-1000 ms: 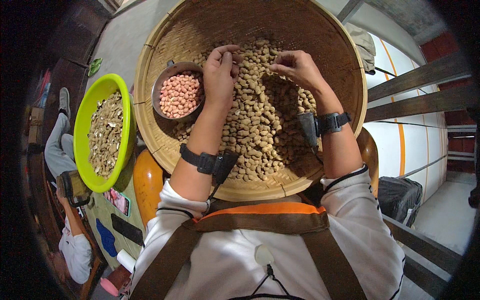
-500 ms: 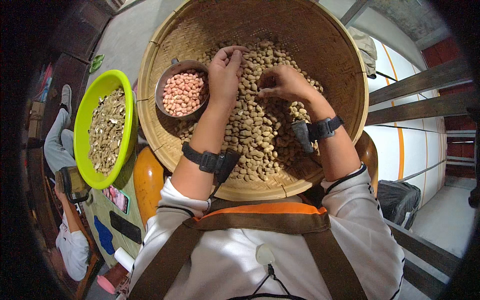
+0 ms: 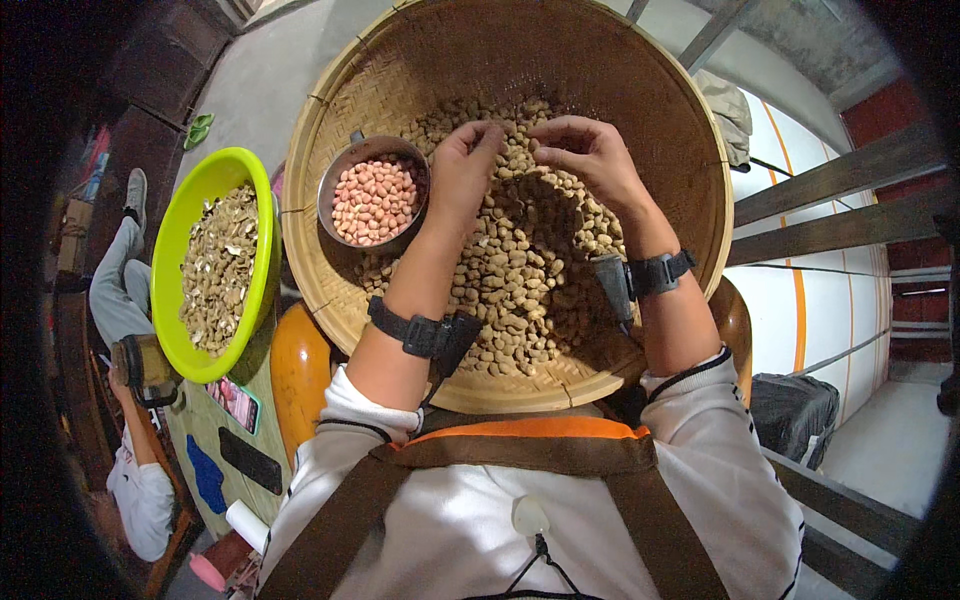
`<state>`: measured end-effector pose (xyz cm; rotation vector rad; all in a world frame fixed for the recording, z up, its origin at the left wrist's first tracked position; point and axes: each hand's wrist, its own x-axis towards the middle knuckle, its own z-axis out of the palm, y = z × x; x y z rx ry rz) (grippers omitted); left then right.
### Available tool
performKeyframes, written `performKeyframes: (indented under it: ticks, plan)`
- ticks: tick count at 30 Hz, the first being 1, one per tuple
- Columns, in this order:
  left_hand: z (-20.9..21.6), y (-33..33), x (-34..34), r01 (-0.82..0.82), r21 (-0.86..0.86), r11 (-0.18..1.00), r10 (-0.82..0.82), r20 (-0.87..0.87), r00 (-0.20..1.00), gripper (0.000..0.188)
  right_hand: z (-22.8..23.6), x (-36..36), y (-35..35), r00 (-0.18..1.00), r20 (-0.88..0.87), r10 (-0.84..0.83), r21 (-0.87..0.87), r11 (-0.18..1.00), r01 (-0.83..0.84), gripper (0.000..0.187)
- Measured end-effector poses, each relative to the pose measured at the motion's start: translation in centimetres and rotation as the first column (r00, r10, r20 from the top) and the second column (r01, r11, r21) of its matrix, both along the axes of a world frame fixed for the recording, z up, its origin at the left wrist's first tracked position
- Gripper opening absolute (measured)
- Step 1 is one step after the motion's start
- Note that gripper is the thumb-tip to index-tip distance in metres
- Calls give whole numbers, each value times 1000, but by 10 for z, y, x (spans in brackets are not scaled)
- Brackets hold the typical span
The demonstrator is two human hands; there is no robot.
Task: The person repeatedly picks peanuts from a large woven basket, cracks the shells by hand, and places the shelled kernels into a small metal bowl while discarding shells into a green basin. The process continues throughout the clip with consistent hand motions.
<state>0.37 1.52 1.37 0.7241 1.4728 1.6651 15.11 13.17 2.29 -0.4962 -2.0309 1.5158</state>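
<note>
A wide woven bamboo basket (image 3: 330,262) holds a broad heap of unshelled peanuts (image 3: 510,275). Over the far part of the heap, my left hand (image 3: 466,172) has its fingers bent into a pinch; whatever is between them is too small or hidden to name. My right hand (image 3: 598,165) faces it closely, thumb and forefinger curved with a gap between their tips, and nothing visible in that gap. Left of my left hand, a metal pan (image 3: 408,238) inside the basket contains shelled pink peanut kernels (image 3: 374,202).
A lime-green basin (image 3: 256,300) of peanut shells (image 3: 218,265) stands at the left. Beside it, a low table (image 3: 205,428) carries a lit phone (image 3: 234,404), a black phone (image 3: 250,458) and a blue item. Another person (image 3: 140,500) sits far left. Wooden rails (image 3: 850,225) run along the right.
My two hands have come closer together. The right has risen away from me with its fingers straighter; the left has curled its fingers. The view has shifted slightly.
</note>
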Motion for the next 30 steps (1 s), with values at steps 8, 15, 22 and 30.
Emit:
performKeyframes:
  ticks: [8, 15, 22, 30]
  plan:
    - [0, -2, 1, -27, 65, 998, 29, -25, 999, 23, -8, -1, 4, 990, 90, -105, 153, 984, 90, 23]
    - [-2, -2, -2, -59, 83, 995, 62, -31, 998, 23, -28, -6, -1, 931, 361, 43, 543, 802, -248, 31]
    - [-4, -1, -3, -44, 73, 996, 44, -2, 999, 24, -28, -10, -9, 926, 369, -83, 631, 754, -184, 28]
    - [0, -3, 1, 44, -40, 998, -43, 32, 999, 29, -14, -6, 1, 992, -84, -94, 375, 919, 118, 19]
